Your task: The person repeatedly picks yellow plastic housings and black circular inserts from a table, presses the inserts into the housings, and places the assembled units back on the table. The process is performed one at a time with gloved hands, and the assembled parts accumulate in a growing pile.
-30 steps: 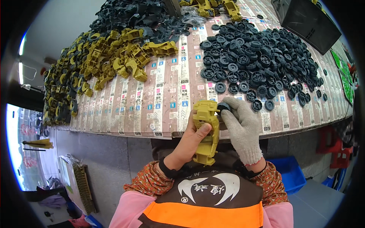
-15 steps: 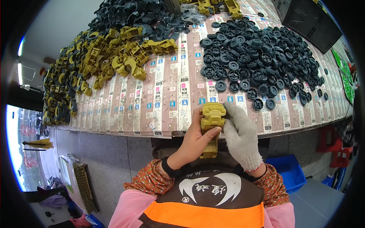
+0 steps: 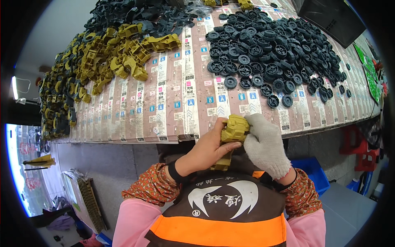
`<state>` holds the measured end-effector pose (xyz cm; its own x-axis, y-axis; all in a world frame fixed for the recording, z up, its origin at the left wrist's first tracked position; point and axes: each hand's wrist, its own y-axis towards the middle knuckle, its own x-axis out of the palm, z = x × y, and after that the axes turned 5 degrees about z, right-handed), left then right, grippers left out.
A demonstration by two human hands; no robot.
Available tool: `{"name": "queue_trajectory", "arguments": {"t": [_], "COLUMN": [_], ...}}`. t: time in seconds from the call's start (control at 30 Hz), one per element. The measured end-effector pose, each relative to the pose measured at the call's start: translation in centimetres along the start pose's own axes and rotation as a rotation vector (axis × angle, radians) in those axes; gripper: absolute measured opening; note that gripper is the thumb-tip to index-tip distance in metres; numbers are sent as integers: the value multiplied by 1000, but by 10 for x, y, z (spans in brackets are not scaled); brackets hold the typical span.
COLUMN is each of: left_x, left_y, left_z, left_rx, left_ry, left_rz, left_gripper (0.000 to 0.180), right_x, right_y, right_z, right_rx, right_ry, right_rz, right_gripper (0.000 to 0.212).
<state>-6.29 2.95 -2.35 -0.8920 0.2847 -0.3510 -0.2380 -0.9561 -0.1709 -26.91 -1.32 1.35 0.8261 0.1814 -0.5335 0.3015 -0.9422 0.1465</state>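
Observation:
My left hand (image 3: pixel 207 145), bare, is closed round a yellow plastic toy vehicle body (image 3: pixel 235 126), its thumb lying across the side nearest me. The toy is tilted just off the table's near edge, and its lower end shows below my left hand. My right hand (image 3: pixel 265 144), in a whitish knitted glove, is closed against the toy's right side. Whether a small part sits between its gloved fingers is hidden. Beyond my hands lies a heap of dark toy wheels (image 3: pixel 255 50).
Yellow toy bodies (image 3: pixel 131 66) are heaped on the table (image 3: pixel 164 96) at left, with dark plastic parts (image 3: pixel 135 14) behind. Toys with wheels (image 3: pixel 57 99) crowd the far left edge. A black bin (image 3: pixel 331 20) stands back right; a blue crate (image 3: pixel 310 175) and red stools (image 3: pixel 362 152) are below.
The toy has tilted, its top leaning right, with both hands still on it. My gloved fingers have shifted along its right side. The whole view has moved slightly.

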Motion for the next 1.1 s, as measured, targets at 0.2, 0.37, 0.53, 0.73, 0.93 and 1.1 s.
{"name": "queue_trajectory", "arguments": {"t": [0.2, 0.37, 0.53, 0.73, 0.93, 1.1], "left_x": [7, -9, -16, -7, -5, 1], "left_y": [11, 14, 13, 14, 14, 16], "left_z": [7, 3, -11, 0, 5, 5], "left_rx": [-116, -257, -245, -247, -205, -87], "left_ry": [-639, -1033, -1245, -1213, -1165, -1126], "left_rz": [80, 236, 228, 421, 464, 439], "left_gripper": [64, 52, 46, 41, 41, 40], "right_x": [-41, -44, -32, -26, 8, 29], "right_y": [30, 43, 45, 32, -1, -11], "right_z": [16, 60, 67, 48, 12, -1], "right_rx": [146, -66, -140, -83, 127, 63], "right_ry": [-68, -729, -763, -546, 223, 279], "right_rz": [160, 265, 253, 185, -23, 43], "right_gripper": [17, 22, 25, 17, 16, 28]}}
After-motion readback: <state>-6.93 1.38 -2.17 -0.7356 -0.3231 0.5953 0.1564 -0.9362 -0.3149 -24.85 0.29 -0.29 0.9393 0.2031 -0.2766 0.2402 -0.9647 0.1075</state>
